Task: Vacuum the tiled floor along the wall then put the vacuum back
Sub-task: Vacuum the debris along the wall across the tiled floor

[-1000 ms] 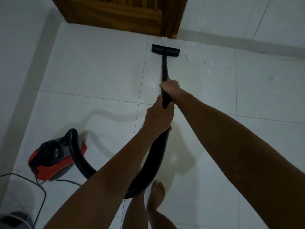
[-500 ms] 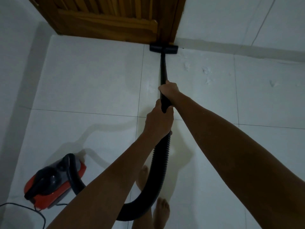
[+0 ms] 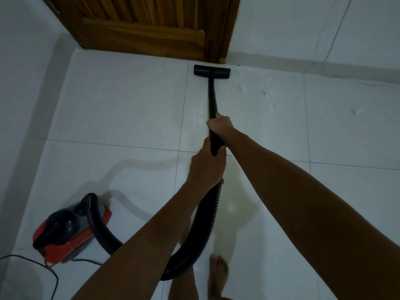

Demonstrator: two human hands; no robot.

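The black vacuum wand (image 3: 212,98) runs forward from my hands to its flat floor nozzle (image 3: 212,71), which lies on the white tiles just short of the door frame's foot. My right hand (image 3: 219,124) grips the wand higher up. My left hand (image 3: 206,167) grips the handle just behind it, where the ribbed black hose (image 3: 207,221) starts. The hose loops back down to the red and black vacuum body (image 3: 69,232) on the floor at my lower left. Pale dust specks (image 3: 267,95) lie on the tile right of the nozzle.
A wooden door (image 3: 147,27) closes the far wall, with white wall (image 3: 303,29) and skirting to its right and another white wall (image 3: 23,61) on the left. A black power cord (image 3: 52,271) trails from the vacuum body. My bare foot (image 3: 218,273) stands behind the hose.
The nozzle went forward to the door frame's foot and has now come back a little. The view has shifted, so the vacuum body sits lower left.
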